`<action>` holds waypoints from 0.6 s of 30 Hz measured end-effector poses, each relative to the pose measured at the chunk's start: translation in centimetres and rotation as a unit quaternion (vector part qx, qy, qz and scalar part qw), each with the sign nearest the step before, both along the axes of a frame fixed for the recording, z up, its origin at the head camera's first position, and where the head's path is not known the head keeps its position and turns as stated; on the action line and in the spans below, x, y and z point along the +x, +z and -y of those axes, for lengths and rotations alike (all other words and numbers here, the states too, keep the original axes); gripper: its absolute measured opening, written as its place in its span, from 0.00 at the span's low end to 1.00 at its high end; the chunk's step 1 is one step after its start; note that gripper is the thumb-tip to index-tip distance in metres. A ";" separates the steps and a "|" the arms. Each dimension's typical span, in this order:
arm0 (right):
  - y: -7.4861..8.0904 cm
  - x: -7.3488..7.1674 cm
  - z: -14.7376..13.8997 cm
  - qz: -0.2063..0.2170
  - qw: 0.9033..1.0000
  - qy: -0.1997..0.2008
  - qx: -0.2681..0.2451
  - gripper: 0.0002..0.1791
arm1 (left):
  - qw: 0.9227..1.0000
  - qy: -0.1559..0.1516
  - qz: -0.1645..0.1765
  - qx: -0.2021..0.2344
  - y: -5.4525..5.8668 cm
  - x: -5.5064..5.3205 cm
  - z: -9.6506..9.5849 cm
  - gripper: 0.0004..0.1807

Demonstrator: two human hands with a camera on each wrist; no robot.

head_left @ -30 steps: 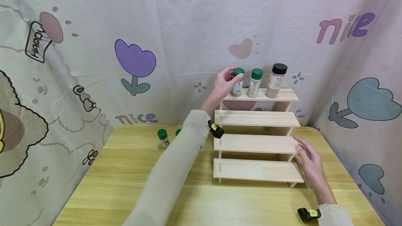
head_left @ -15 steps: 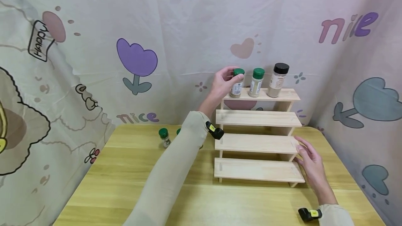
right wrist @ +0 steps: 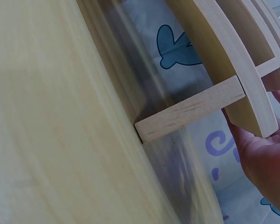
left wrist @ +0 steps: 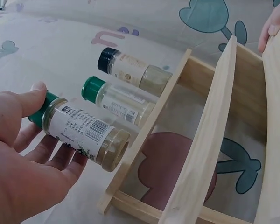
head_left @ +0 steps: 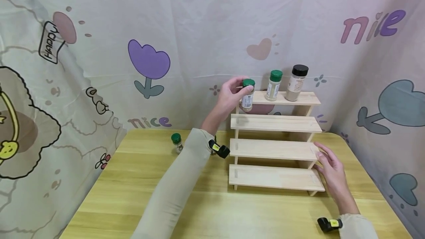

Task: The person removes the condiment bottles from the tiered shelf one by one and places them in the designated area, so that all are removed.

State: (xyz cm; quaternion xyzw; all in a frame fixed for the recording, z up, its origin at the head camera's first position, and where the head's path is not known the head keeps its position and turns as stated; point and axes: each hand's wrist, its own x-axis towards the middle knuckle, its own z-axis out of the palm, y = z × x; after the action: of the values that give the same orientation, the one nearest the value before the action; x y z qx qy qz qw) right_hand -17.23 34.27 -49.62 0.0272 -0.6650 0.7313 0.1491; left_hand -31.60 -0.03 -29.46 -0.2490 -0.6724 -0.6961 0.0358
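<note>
My left hand holds a small clear spice jar with a green cap, thumb and fingers about its upper part. The jar is just in front of the left end of the top shelf; in the left wrist view its label has a barcode and its base points toward the wooden rack. My right hand grips the right end of the four-tier wooden display rack at one of its lower shelves. Another green-capped jar and a taller black-capped jar stand on the top shelf.
Another green-capped jar stands on the wooden table at the left, partly behind my left sleeve. Something dark beyond my left wrist is mostly hidden. A printed cloth hangs behind the table.
The jar in my left hand has come off the left end of the top shelf, forward and slightly down. The right hand stays at the rack's end. The head view has shifted slightly.
</note>
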 end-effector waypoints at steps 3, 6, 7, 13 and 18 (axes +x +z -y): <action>0.0 0.0 0.0 0.005 1.000 -0.006 0.004 0.26 | 1.000 -0.003 -0.012 -0.001 -0.3 0.7 0.5 0.19; 0.1 0.0 0.1 0.007 1.000 -0.013 0.009 0.26 | 1.000 -0.004 -0.021 -0.001 -0.5 1.5 1.0 0.18; 0.1 0.0 0.1 0.006 1.000 -0.013 0.009 0.26 | 1.000 -0.004 -0.022 0.000 -0.6 1.7 1.2 0.18; 0.2 -0.1 0.1 -0.002 1.000 -0.007 -0.002 0.26 | 1.000 -0.018 -0.017 0.001 -1.7 3.2 2.3 0.19; 0.0 0.0 0.0 -0.011 1.000 0.001 -0.003 0.25 | 1.000 -0.009 -0.015 -0.002 -2.8 4.3 3.0 0.18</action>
State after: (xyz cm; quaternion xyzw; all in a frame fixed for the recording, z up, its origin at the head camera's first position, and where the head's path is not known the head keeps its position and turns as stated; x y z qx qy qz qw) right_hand -17.21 34.22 -49.62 0.0354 -0.6613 0.7328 0.1561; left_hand -27.27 -3.05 -32.22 -0.2656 -0.6712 -0.6910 0.0390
